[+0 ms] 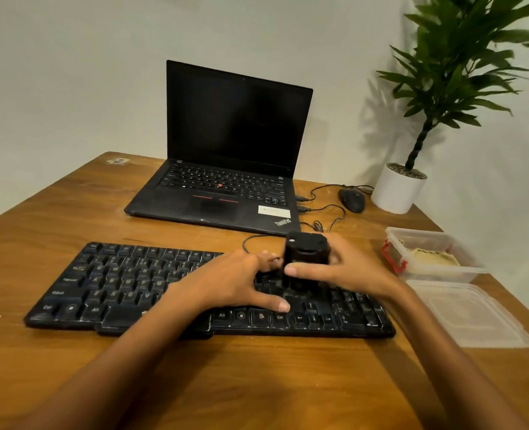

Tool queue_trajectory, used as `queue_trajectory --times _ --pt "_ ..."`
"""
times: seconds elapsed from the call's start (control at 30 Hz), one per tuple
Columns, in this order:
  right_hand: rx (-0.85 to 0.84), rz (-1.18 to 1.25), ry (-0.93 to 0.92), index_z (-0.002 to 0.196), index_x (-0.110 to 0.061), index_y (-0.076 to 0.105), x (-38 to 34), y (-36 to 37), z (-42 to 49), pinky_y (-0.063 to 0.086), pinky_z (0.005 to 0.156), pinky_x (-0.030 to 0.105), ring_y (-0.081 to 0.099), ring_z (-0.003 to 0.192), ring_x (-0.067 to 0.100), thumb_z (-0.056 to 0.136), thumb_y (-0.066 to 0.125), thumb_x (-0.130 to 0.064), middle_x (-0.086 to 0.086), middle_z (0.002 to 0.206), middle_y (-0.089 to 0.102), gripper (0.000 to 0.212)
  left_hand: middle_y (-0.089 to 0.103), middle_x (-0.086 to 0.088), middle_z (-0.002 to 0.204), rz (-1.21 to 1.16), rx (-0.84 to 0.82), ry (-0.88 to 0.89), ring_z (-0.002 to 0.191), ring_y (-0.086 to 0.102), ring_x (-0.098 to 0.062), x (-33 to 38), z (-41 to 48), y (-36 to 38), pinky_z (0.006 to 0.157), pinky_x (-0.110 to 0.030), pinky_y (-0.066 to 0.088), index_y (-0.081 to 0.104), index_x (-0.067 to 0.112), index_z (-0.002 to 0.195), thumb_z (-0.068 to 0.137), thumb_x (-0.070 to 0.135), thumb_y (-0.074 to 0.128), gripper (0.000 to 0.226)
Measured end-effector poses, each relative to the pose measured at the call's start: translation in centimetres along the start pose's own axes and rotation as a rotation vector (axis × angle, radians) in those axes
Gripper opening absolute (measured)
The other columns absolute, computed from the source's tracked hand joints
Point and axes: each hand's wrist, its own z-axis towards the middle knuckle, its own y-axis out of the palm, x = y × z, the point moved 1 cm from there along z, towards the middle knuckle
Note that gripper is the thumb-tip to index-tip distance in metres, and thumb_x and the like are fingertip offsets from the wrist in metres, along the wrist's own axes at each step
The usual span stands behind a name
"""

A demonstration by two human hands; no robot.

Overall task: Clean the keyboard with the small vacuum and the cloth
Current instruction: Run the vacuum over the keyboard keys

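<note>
**Small vacuum on the keyboard's right half, held in the right hand**

A black keyboard lies across the near part of a wooden table, its long side running left to right. The small vacuum, a squat black unit, stands upright on the keys of the right half, above the arrow keys.

The right hand grips the vacuum from its right side. The thumb crosses the front of the body and the other fingers curl round the back, where they are mostly hidden. The left hand rests on the keys just left of the vacuum with its fingers spread, the thumb reaching down toward the Ctrl key in the bottom row. The fingertips lie close to the vacuum's base, but whether they touch it cannot be told.

A thin black cable loops on the table behind the keyboard. Beyond it sits an open black laptop with a dark screen. To its right are a black wired mouse and a white pot holding a green plant.

At the table's right edge stands a clear plastic container with a red clasp. A pale yellow cloth lies folded inside. The clear lid lies flat on the table just in front of the container.
</note>
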Motion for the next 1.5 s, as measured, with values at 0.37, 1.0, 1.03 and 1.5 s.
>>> queue_trajectory --times 0.37,1.0,1.03,1.5 --pt "0.025 0.059 0.004 0.094 -0.012 0.061 0.6 -1.7 0.3 0.052 0.069 0.015 0.066 0.079 0.000 0.074 0.070 -0.032 0.001 0.085 0.068 0.029 0.035 0.003 0.147 0.093 0.013 -0.006 0.131 0.039 -0.016 -0.4 -0.2 0.1 0.105 -0.040 0.038 0.040 0.017 0.137 0.062 0.077 0.054 0.097" --pt "0.233 0.129 -0.011 0.093 -0.014 0.062 2.3 -2.3 3.5 0.050 0.070 0.012 0.064 0.082 0.003 0.076 0.071 -0.034 -0.002 0.090 0.068 0.027 0.019 0.005 0.153 0.081 0.001 -0.027 0.138 0.025 -0.012 -0.3 -0.1 0.1 0.112 -0.034 0.026 0.029 0.021 0.143 0.066 0.073 0.057 0.097" --pt "0.210 0.137 -0.011 0.096 -0.011 0.062 2.7 -2.2 3.2 0.052 0.072 0.014 0.065 0.083 0.003 0.074 0.072 -0.037 0.001 0.092 0.069 0.036 0.020 0.005 0.153 0.076 0.006 -0.027 0.138 0.026 -0.012 -0.4 -0.1 0.2 0.112 -0.034 0.027 0.029 0.021 0.143 0.066 0.073 0.057 0.097" --pt "0.111 0.143 -0.147 0.106 -0.018 0.063 1.0 -1.3 3.4 0.051 0.089 0.028 0.062 0.104 0.013 0.077 0.070 -0.029 0.003 0.110 0.067 0.032 0.030 0.002 0.149 0.007 0.022 -0.002 0.132 0.036 -0.013 0.5 -0.4 -0.4 0.106 -0.028 0.034 0.029 0.019 0.142 0.071 0.063 0.061 0.089"
